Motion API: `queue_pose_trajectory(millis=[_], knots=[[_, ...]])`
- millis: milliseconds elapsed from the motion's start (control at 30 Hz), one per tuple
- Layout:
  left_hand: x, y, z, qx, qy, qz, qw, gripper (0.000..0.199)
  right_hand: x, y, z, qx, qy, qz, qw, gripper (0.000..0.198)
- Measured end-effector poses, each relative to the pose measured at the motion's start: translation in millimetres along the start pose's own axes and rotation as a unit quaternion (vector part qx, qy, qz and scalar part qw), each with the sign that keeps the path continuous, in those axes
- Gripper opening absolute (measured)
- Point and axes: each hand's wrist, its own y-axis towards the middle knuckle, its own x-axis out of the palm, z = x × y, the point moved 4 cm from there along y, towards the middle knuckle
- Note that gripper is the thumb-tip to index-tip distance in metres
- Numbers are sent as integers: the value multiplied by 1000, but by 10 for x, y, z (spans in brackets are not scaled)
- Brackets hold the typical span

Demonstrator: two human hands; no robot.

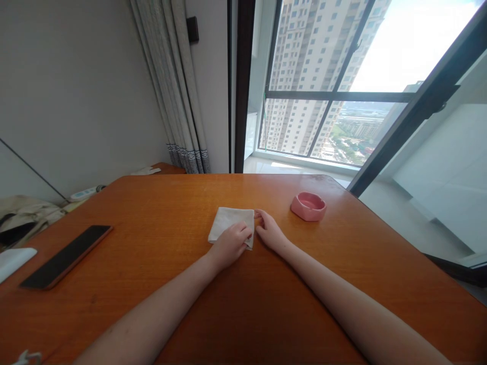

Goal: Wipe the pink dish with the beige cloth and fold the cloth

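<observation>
A folded white cloth (228,219) lies flat on the brown wooden table, roughly square in shape. My left hand (231,244) rests over its near right corner, fingers curled together and closed on the cloth's edge; the fingertips are partly hidden. Along the cloth's right side is my right hand (271,232), with its fingertips touching the far right corner and the thumb apart from the fingers. That hand looks open, and no object shows in it.
A pink ashtray (309,207) stands to the right of my hands. On the left lies a long black flat object (68,257), with a white item (15,261) beside it. Beyond the wooden table (182,192) are a grey curtain (175,86) and a large window.
</observation>
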Motion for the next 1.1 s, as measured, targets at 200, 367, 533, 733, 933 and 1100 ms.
queue_pose_trajectory(millis=[200, 367, 533, 733, 933, 1100], knots=[[-108, -65, 75, 57, -68, 18, 996, 15, -87, -60, -262, -116, -59, -19, 991, 34], [-232, -114, -69, 8, -119, 142, 983, 19, -57, -177, -619, -129, -207, -182, 953, 34], [-144, -79, -189, -34, -166, 122, 978, 14, -535, -167, -341, 159, -373, -317, 857, 21], [-73, -53, -101, -33, -196, 70, 978, 14, -1306, -270, 119, 260, -391, -325, 821, 28], [-51, -34, -51, -34, -182, 54, 981, 14, -1677, -476, 531, 267, -414, -223, 841, 31], [-31, 4, -16, -36, -163, 73, 983, 11, -1546, -331, 310, 226, -430, -167, 858, 20]])
